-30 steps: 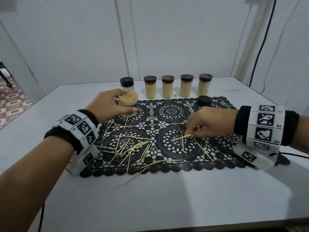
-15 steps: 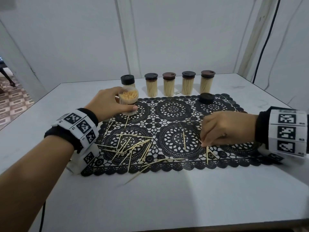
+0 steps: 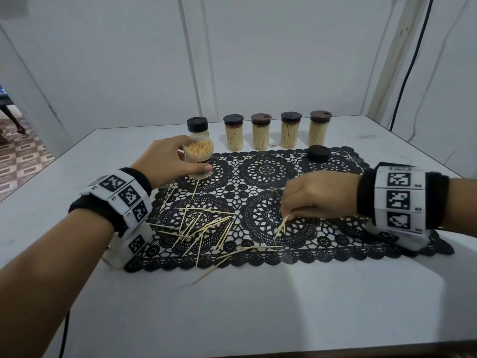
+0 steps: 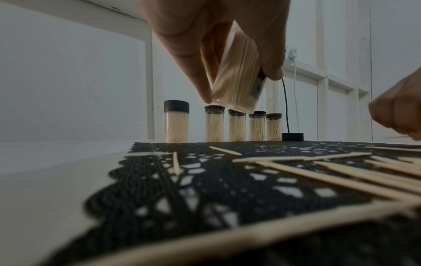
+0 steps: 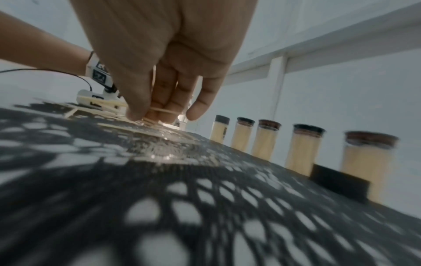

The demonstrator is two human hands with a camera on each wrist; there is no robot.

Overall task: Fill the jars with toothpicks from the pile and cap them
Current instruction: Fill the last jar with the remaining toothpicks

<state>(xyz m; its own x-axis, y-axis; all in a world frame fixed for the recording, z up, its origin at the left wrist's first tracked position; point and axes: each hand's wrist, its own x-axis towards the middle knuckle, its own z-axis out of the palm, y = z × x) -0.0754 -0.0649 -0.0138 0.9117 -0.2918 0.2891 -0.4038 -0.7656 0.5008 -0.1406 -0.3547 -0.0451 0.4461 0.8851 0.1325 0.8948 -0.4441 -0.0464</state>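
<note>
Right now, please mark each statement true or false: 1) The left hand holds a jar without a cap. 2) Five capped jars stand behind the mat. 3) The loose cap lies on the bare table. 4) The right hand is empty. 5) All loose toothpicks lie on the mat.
1) True: the left hand grips the open jar, tilted, full of toothpicks.
2) True: five capped jars stand in a row behind the black lace mat.
3) False: the loose cap lies on the mat.
4) False: the right hand pinches toothpicks.
5) False: one toothpick lies past the near edge, on the table.
</note>
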